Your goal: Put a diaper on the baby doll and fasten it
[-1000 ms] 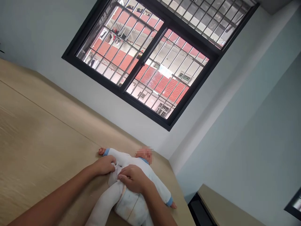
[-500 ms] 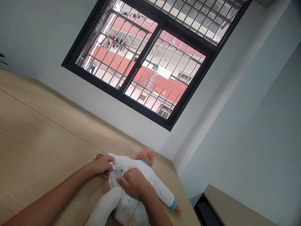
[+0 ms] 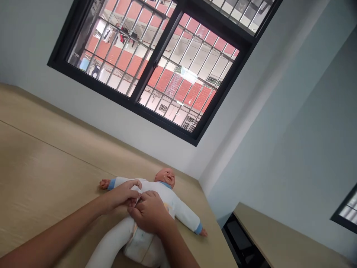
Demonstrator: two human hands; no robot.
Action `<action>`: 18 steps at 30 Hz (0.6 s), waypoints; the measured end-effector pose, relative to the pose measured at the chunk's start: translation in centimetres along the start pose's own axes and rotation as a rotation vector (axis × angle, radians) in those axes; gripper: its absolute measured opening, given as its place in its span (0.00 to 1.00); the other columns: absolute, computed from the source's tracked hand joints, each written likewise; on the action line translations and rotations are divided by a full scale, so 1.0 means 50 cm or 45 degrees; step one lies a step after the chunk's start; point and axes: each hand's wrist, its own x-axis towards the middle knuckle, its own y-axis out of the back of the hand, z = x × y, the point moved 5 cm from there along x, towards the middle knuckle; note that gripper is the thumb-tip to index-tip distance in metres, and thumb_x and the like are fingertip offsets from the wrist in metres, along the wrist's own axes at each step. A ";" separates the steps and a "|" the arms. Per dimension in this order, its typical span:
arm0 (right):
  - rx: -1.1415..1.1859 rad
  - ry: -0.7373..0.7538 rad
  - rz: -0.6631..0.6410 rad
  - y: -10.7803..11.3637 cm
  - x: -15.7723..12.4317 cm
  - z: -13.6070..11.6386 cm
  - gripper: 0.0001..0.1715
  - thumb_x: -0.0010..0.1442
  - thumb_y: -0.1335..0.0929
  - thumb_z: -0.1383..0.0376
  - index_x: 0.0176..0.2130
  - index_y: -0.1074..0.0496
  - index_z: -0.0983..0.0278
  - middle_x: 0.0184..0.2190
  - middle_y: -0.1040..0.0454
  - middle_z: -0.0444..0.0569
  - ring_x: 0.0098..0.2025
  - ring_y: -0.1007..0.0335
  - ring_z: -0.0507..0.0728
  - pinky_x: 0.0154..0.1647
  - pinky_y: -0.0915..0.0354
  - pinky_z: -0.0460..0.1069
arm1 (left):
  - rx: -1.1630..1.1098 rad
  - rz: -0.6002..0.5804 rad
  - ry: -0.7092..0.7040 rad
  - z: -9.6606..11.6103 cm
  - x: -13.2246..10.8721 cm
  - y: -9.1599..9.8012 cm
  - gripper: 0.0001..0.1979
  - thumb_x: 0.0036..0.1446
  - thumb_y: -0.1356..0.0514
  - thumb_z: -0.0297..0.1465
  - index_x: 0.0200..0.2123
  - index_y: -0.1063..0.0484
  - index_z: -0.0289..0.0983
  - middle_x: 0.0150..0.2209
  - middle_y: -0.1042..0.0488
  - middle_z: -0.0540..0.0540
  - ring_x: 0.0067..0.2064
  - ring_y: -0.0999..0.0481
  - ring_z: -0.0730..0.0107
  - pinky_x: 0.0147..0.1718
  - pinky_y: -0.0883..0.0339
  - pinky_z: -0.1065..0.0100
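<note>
A baby doll [image 3: 170,201] in a white suit with blue cuffs lies on its back on the wooden table [image 3: 41,163], arms spread. My left hand [image 3: 122,193] rests on the doll's chest side with fingers pinched on the white fabric. Beside it, my right hand [image 3: 149,214] lies over the doll's belly, fingers curled and pinching the same fabric. The two hands touch each other. A nappy [image 3: 142,243] shows at the doll's waist, below my right hand.
A barred black-framed window [image 3: 156,67] is set in the white wall behind the table. The table's right edge [image 3: 214,238] runs close to the doll's hand. A second wooden table [image 3: 279,242] stands lower right, across a dark gap.
Both hands have come together at the doll's chest and now pinch the fabric. The view has shifted, so the doll sits further left and its arm shows fully.
</note>
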 end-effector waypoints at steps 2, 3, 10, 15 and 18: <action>0.017 -0.065 0.056 0.005 -0.009 0.003 0.21 0.75 0.34 0.51 0.44 0.15 0.57 0.50 0.21 0.55 0.56 0.30 0.66 0.61 0.38 0.61 | -0.113 -0.063 -0.012 -0.007 0.006 -0.020 0.20 0.42 0.35 0.36 0.40 0.35 0.41 0.20 0.31 0.58 0.23 0.34 0.72 0.24 0.45 0.73; 0.035 -0.082 0.079 0.005 -0.013 0.005 0.21 0.74 0.34 0.49 0.46 0.15 0.56 0.53 0.22 0.55 0.58 0.32 0.67 0.62 0.39 0.63 | -0.136 -0.077 -0.021 -0.011 0.008 -0.027 0.20 0.43 0.35 0.36 0.41 0.34 0.41 0.20 0.32 0.59 0.23 0.36 0.73 0.23 0.48 0.73; 0.349 -0.152 0.181 -0.002 -0.012 0.032 0.11 0.65 0.24 0.52 0.41 0.13 0.54 0.51 0.21 0.50 0.59 0.30 0.64 0.63 0.38 0.58 | -0.340 0.024 -0.053 -0.021 0.011 -0.064 0.25 0.44 0.31 0.37 0.44 0.34 0.40 0.27 0.25 0.55 0.27 0.30 0.71 0.26 0.45 0.72; 0.767 -0.166 0.237 0.047 -0.029 0.067 0.04 0.62 0.22 0.63 0.39 0.12 0.55 0.47 0.18 0.46 0.54 0.24 0.59 0.57 0.34 0.50 | -0.332 0.035 0.007 -0.025 0.009 -0.077 0.27 0.39 0.30 0.38 0.42 0.36 0.41 0.27 0.26 0.56 0.29 0.28 0.69 0.30 0.41 0.71; 0.763 -0.212 0.251 0.082 -0.051 0.091 0.10 0.57 0.20 0.65 0.41 0.12 0.54 0.48 0.18 0.47 0.53 0.23 0.60 0.56 0.33 0.50 | -0.189 0.017 0.017 -0.027 0.009 -0.077 0.24 0.41 0.32 0.41 0.41 0.35 0.41 0.24 0.32 0.58 0.26 0.34 0.71 0.28 0.47 0.71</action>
